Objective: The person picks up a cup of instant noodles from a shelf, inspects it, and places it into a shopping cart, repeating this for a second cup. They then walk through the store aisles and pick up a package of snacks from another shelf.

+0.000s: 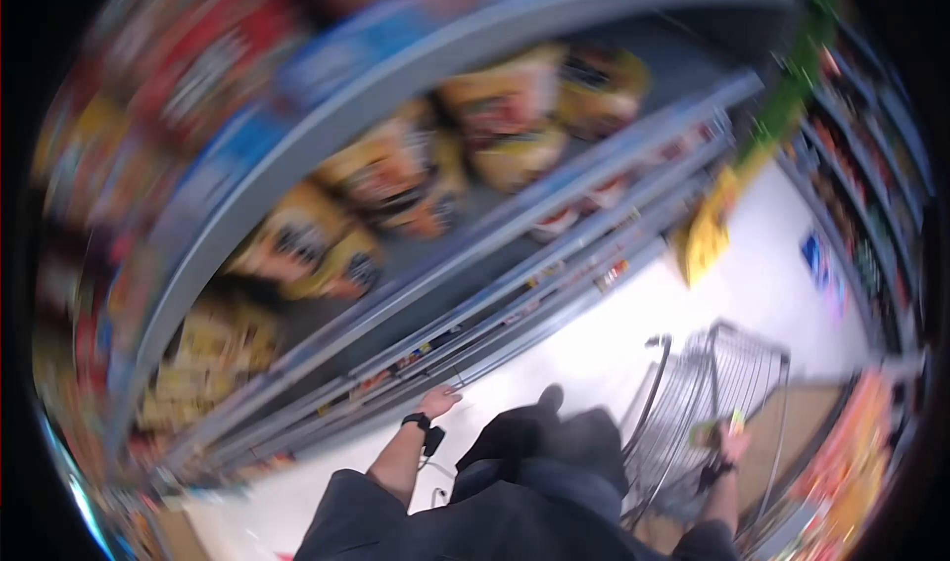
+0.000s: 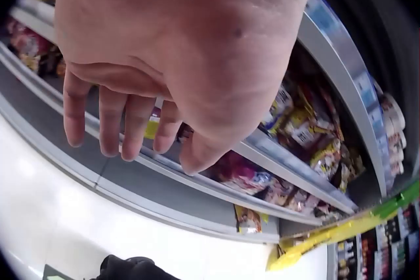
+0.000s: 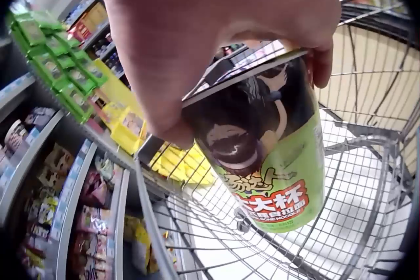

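Observation:
My right hand [image 3: 216, 24] grips a noodle cup [image 3: 269, 155] by its rim from above, thumb on one side and fingers round the other. The cup is black at the top and green below, with red and white lettering. It hangs tilted over the wire basket of a shopping cart [image 3: 354, 181]. In the head view the right hand [image 1: 732, 444] and cup are blurred above the cart. My left hand [image 2: 177, 57] is away from the cart, holding nothing, its fingers hanging loosely in front of the shelves. A dark band circles the left wrist.
Store shelves [image 1: 495, 215] with yellow noodle packs [image 1: 500, 116] run along the left side. A yellow and green display strip [image 2: 308, 244] marks the shelf end. Orange packs [image 1: 841, 462] stand right of the cart. Pale floor [image 1: 584, 348] lies between shelves and cart.

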Tool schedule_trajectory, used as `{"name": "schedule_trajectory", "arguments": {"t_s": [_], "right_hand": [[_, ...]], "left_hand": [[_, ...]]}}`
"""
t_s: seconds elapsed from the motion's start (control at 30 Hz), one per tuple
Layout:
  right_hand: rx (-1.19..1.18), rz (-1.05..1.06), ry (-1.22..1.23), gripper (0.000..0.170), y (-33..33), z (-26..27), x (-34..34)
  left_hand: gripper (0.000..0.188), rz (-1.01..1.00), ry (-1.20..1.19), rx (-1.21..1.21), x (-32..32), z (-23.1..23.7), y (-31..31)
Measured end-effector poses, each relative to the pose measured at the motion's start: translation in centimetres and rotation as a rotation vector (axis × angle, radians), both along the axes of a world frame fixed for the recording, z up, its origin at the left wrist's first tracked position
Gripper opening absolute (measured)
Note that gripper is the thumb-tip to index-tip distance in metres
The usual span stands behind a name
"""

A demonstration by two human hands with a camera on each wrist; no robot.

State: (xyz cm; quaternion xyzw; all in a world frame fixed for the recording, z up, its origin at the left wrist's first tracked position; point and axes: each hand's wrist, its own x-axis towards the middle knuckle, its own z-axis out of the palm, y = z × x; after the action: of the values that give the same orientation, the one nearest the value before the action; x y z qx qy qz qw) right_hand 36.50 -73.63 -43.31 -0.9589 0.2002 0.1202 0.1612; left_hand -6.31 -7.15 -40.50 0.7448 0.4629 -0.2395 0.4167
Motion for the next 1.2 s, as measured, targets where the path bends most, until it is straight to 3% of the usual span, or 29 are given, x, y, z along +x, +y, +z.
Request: {"name": "schedule_trajectory", "arguments": {"t_s": [0.07, 0.13, 0.2, 0.23, 0.27, 0.3, 0.37, 0.4, 0.47, 0.53, 0.6, 0.73, 0.77, 0.83, 0.93, 0.97, 1.0, 1.03, 1.1, 1.2], "right_hand": [[-0.08, 0.181, -0.246, 0.099, -1.8, -3.5, 2.4], [-0.11, 0.132, 0.012, 0.116, 3.2, 1.6, 3.6], [-0.049, 0.287, -0.101, 0.122, 7.1, 4.1, 3.9], [-0.208, 0.392, -0.098, 0.124, 9.8, 6.2, 3.8], [-0.365, 0.475, -0.097, 0.125, 12.4, 7.5, 2.8], [-0.349, 0.519, -0.11, 0.125, 14.5, 7.5, 1.3], [-0.288, 0.667, -0.076, 0.118, 16.1, 7.7, -3.1], [-0.262, 0.727, -0.048, 0.115, 16.0, 7.9, -6.0], [-0.208, 0.846, -0.02, 0.108, 16.9, 8.5, -10.5], [-0.144, 0.971, -0.029, 0.102, 19.9, 9.5, -13.4], [-0.109, 1.103, -0.044, 0.096, 21.9, 11.4, -15.7], [-0.012, 1.367, -0.03, 0.086, 27.3, 12.5, -24.5], [0.018, 1.432, -0.02, 0.084, 28.7, 12.4, -27.6], [-0.014, 1.405, -0.005, 0.09, 31.6, 9.1, -33.5], [-0.223, 1.605, 0.095, 0.088, 33.2, 2.0, -41.7], [-0.301, 1.673, 0.137, 0.088, 32.9, -1.7, -44.4], [0.323, 1.462, 0.855, 0.08, 32.1, -7.4, -45.3], [0.193, 1.53, 0.866, 0.079, 32.7, -12.3, -46.3], [0.032, 1.615, 0.879, 0.078, 34.8, -10.9, -52.2], [-0.126, 1.392, 0.374, 0.126, 39.8, -2.3, -66.2]], "left_hand": [[0.059, 0.239, 0.036, -0.014, -6.3, 2.4, -2.9], [0.058, 0.503, -0.011, 0.009, -14.0, 0.2, -7.3], [0.058, 0.692, -0.013, -0.033, -20.2, -0.8, -13.5], [0.058, 0.769, 0.013, -0.065, -22.9, -1.3, -16.6], [0.058, 0.793, 0.059, -0.102, -25.5, -1.7, -20.1], [0.059, 0.732, 0.111, -0.111, -28.1, -1.6, -23.4], [0.06, 0.377, 0.197, -0.155, -33.2, -1.3, -28.5], [0.058, 0.326, 0.258, -0.208, -36.5, -3.5, -30.9], [0.059, 0.393, 0.322, -0.278, -40.7, -2.2, -33.0], [0.059, 0.675, 0.186, -0.113, -44.1, 0.4, -34.1], [0.057, 0.968, 0.127, -0.071, -47.0, 0.2, -34.7], [0.057, 0.915, -0.041, -0.076, -51.0, 1.6, -34.4], [0.058, 0.827, -0.098, -0.062, -52.9, -0.4, -34.4], [0.06, 0.87, -0.158, -0.032, -56.5, -1.2, -34.4], [0.059, 1.114, -0.257, -0.089, -65.0, -2.6, -35.9], [0.057, 1.154, -0.186, -0.042, -68.1, -2.2, -36.9], [0.057, 1.193, -0.187, -0.05, -71.5, -2.8, -38.5], [0.057, 1.273, -0.092, -0.055, -74.5, -4.5, -39.8], [0.054, 1.399, 0.042, -0.062, -79.6, -6.9, -42.2], [0.052, 1.531, -0.102, -0.113, -86.5, -9.7, -45.5]]}}
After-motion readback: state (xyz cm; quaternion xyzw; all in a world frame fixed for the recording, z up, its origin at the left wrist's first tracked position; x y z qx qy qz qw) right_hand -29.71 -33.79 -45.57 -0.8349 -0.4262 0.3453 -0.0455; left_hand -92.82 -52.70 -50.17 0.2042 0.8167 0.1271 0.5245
